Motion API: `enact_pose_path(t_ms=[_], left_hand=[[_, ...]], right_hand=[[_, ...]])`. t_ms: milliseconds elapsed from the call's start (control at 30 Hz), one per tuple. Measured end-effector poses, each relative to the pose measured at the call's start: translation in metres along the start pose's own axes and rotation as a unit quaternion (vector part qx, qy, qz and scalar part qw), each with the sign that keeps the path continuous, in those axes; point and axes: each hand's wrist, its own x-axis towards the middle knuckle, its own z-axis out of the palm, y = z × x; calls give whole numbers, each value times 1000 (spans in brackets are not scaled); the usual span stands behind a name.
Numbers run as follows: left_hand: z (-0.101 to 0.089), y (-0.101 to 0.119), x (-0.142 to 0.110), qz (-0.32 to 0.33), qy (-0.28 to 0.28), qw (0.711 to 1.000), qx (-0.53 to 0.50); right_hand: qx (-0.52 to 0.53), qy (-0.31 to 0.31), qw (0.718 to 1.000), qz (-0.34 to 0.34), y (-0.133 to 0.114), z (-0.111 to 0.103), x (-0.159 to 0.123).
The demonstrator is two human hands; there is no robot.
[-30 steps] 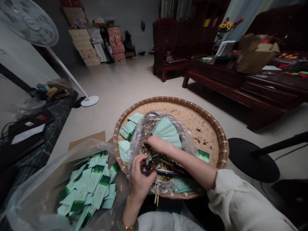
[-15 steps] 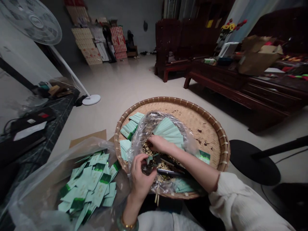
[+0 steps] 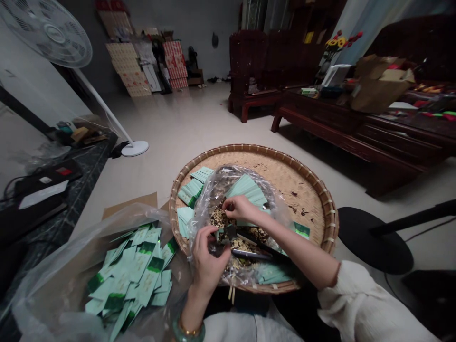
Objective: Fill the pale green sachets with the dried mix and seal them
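A round woven bamboo tray (image 3: 313, 190) lies on the floor in front of me, holding an open clear plastic bag (image 3: 213, 187) with a heap of speckled seed-and-grain mix (image 3: 221, 219) inside. My right hand (image 3: 240, 209) hangs pinched just over that heap. My left hand (image 3: 208, 263), wearing a green bangle and a gold bracelet, curls around a small dark item that its fingers mostly hide. A metal scoop (image 3: 251, 254) lies in the mix, and fans of mint-green sachets (image 3: 247, 190) sit around it. Several more lie in a second clear bag (image 3: 131, 273) at lower left.
A dark stone counter (image 3: 53, 204) with cables and papers runs along the left. A white standing fan (image 3: 46, 33) rises behind it. A black round stand base (image 3: 370, 240) sits right of the tray. Dark wooden furniture and a cardboard box stand beyond.
My right hand has drawn back up and slightly left, uncovering more of the grain heap. My left hand's fingers have opened a little. The view has shifted only slightly.
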Motion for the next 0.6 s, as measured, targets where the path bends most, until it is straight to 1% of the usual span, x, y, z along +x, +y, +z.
enact_pose_path(t_ms=[67, 133, 233, 300, 367, 467, 533, 600], left_hand=[[1, 1, 1, -4, -3, 1000, 0], [1, 2, 1, -9, -6, 1000, 3], [1, 4, 2, -13, -8, 1000, 11], [2, 5, 3, -14, -6, 1000, 13], [3, 6, 3, -16, -5, 1000, 13], [5, 7, 4, -26, -9, 1000, 10], [5, 8, 4, -30, -11, 999, 12], [5, 8, 4, -27, -10, 999, 15]], right_hand=[[40, 13, 999, 10, 4, -8, -7], [129, 31, 991, 32, 7, -15, -16], [292, 45, 953, 72, 4, -31, -30], [347, 51, 934, 71, -3, -43, -41], [365, 61, 928, 49, -12, -55, -53], [347, 71, 935, 12, -25, -69, -67], [328, 63, 943, -1, -31, -74, -73], [317, 36, 948, -10, -35, -77, -77]])
